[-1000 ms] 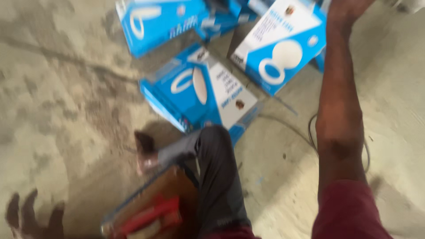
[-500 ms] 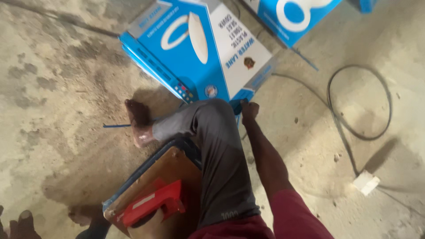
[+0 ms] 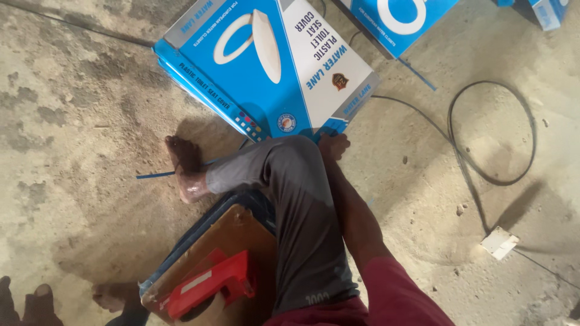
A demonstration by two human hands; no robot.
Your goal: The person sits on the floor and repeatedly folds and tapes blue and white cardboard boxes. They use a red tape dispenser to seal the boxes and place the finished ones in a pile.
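Right hand touches the near corner of the blue-and-white flat cardboard box on the concrete floor; grip unclear. Left hand unseen.

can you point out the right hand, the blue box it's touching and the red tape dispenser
right hand (image 3: 333, 147), head view, on the back of the hand
blue box (image 3: 266, 90), head view, on its blue top face
red tape dispenser (image 3: 208, 284), head view, on its red body

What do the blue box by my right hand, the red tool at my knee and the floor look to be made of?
The blue box, which the right hand touches at its corner: printed cardboard, slightly glossy, with folded edges. The red tool: probably moulded plastic, smooth and evenly coloured; it rests on a brown board that looks like matt hardboard or cardboard. The floor: bare concrete, rough, stained and dusty.
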